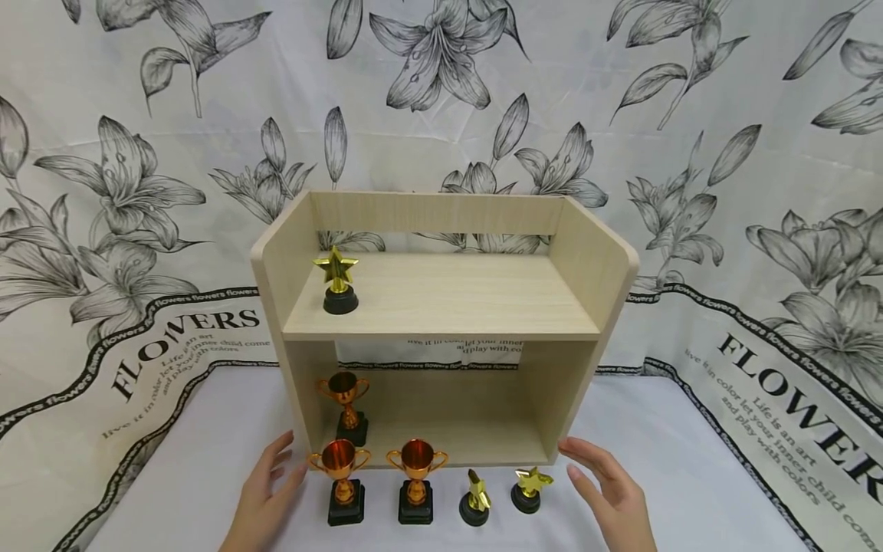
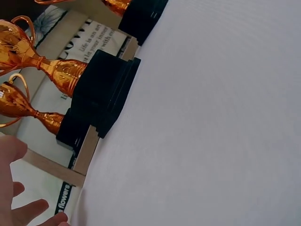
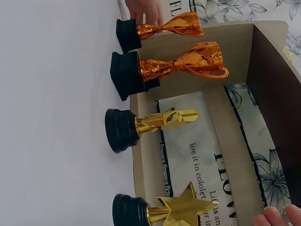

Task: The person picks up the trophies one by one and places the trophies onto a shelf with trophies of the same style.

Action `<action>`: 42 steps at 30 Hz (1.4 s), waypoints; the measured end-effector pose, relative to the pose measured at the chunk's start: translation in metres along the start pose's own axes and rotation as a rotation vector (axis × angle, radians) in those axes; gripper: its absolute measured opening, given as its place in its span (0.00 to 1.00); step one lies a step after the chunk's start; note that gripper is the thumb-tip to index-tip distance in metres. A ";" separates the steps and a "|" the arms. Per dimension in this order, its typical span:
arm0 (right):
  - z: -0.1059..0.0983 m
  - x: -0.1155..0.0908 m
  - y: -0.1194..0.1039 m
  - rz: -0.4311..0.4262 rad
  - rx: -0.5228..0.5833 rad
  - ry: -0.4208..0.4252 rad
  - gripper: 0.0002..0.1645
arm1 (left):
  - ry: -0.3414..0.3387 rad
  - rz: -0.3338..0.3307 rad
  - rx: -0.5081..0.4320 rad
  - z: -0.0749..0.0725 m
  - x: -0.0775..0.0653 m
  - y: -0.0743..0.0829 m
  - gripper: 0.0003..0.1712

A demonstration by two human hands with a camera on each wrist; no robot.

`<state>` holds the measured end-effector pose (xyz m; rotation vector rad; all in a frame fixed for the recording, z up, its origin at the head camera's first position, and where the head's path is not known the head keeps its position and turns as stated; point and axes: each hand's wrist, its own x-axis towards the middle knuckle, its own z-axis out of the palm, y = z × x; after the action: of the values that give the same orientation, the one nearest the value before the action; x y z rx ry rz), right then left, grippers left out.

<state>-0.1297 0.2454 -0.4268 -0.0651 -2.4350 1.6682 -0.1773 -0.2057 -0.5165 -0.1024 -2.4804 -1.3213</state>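
My R hand [image 1: 610, 491] nearer, loose, empty | shiny gold blk-based star trophy [image 1: 530, 491] upright, just L of it | L hand [image 1: 265, 491] empty, farther

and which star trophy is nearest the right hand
The rightmost star trophy, beside the right hand; the other front star and upper star stand farther left.

B/w floral backdrop [image 1: 428, 146], white tabletop [image 1: 635, 410], prob. cloth-covered
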 end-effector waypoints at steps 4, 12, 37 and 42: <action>0.005 0.003 0.006 -0.052 0.063 0.014 0.23 | -0.018 -0.041 -0.076 0.006 0.003 -0.003 0.31; 0.015 0.012 0.014 -0.072 0.156 -0.007 0.25 | -0.050 -0.103 -0.231 0.013 0.010 -0.006 0.33; -0.002 0.039 0.003 -0.005 0.170 -0.202 0.23 | 0.000 0.003 -0.141 0.025 0.015 -0.014 0.30; 0.004 0.042 0.010 0.043 0.138 -0.247 0.23 | 0.005 0.015 -0.130 0.024 0.014 -0.012 0.30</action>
<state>-0.1722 0.2514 -0.4320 0.1165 -2.4952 1.9644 -0.1993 -0.1941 -0.5339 -0.1480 -2.3834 -1.4734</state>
